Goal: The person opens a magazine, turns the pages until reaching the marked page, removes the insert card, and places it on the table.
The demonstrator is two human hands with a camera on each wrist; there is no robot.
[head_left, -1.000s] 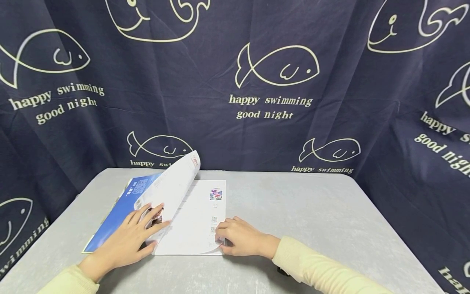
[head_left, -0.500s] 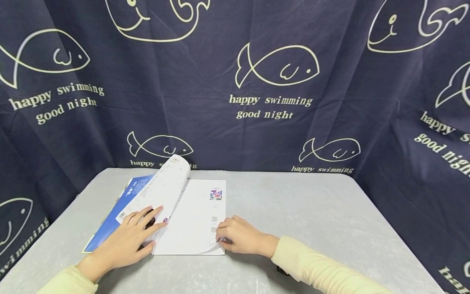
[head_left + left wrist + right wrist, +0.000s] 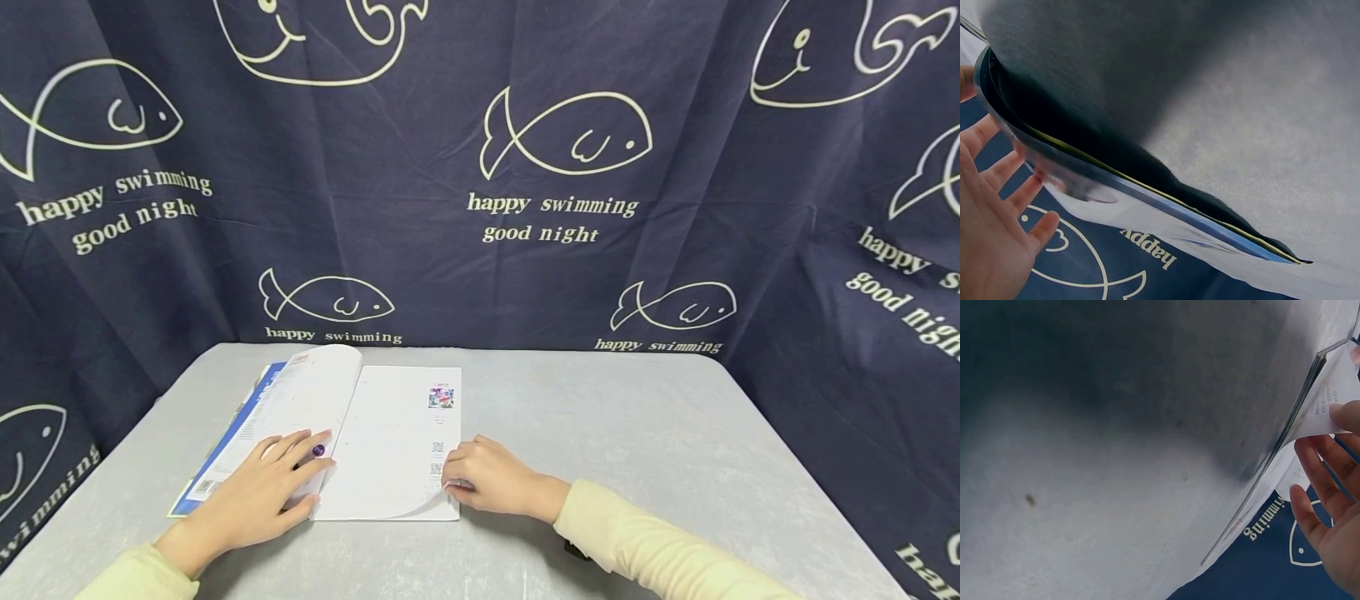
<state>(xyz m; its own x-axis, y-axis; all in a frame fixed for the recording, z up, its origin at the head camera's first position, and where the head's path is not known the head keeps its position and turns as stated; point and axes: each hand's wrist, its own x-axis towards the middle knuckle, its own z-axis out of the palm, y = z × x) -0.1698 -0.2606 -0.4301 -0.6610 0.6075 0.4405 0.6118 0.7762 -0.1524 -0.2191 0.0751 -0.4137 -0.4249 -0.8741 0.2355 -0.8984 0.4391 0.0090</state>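
An open magazine-like booklet (image 3: 390,442) with white pages and a blue cover edge (image 3: 251,396) lies on the table. My left hand (image 3: 262,492) rests with spread fingers on the left page (image 3: 292,400), near the fold. At the lower right corner of the right page, my right hand (image 3: 495,479) pinches the page corner, which curls up. In the right wrist view, the lifted page (image 3: 1329,403) sits between thumb and fingers. The left wrist view shows the booklet's bent edge (image 3: 1147,194) beside the left fingers. A small picture and QR codes mark the right page.
The grey table (image 3: 600,433) extends around the booklet. A dark blue curtain (image 3: 450,167) with fish drawings and lettering hangs behind and at both sides. A small black object (image 3: 576,550) shows under the right sleeve (image 3: 637,533).
The raised left page has fallen over to the left and now covers most of the blue cover. Both hands have stayed nearly in place, the right one still pinching the corner.
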